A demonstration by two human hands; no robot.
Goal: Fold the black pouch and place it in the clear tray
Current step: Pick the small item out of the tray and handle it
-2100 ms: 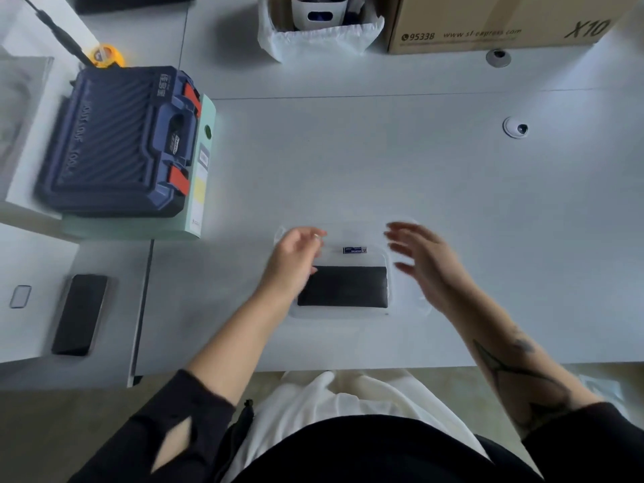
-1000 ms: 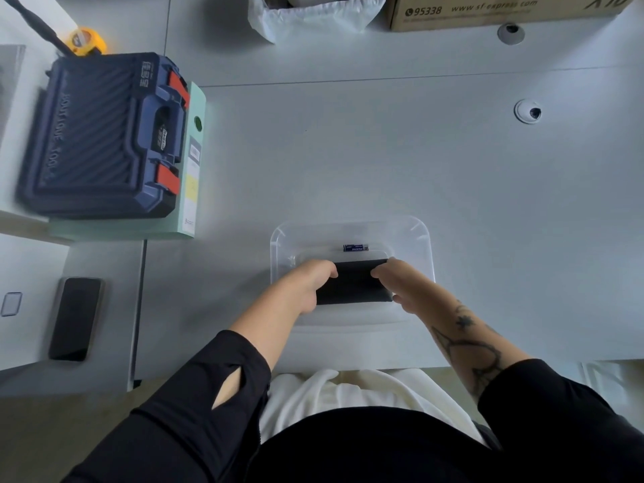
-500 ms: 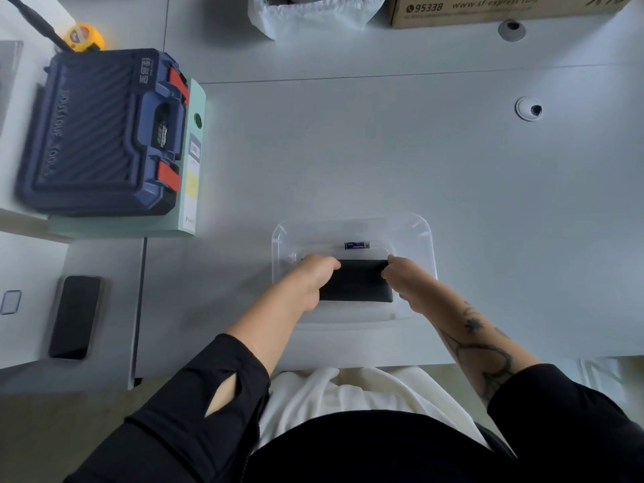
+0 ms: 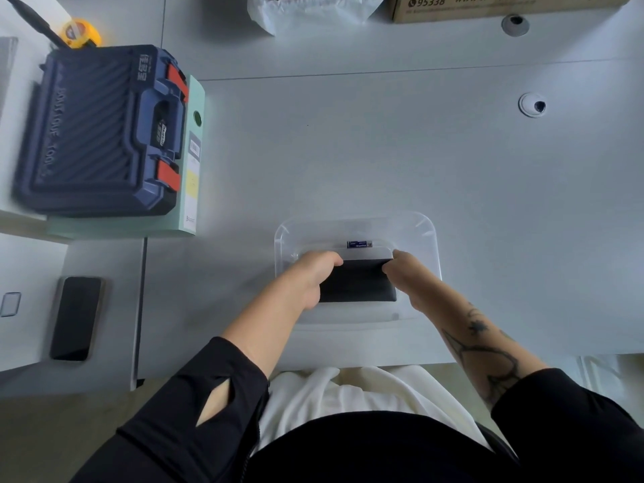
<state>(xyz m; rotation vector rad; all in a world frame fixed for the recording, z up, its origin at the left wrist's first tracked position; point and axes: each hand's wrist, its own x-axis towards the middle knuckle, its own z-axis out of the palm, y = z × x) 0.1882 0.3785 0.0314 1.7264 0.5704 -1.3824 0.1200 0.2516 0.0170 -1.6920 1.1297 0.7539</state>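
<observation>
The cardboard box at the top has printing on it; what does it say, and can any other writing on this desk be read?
"95338" and part of a web address, "www.sf-express...", cut off by the frame: cardboard box.
Raised lettering on the lid and a white mark near the latch: blue tool case, too blurred to read.
Print on the small blue label in the clear tray: too small to read.

My left hand (image 4: pixel 310 277) and right hand (image 4: pixel 406 273) cover the black pouch's (image 4: pixel 357 282) ends; I can't read either grip.
</observation>
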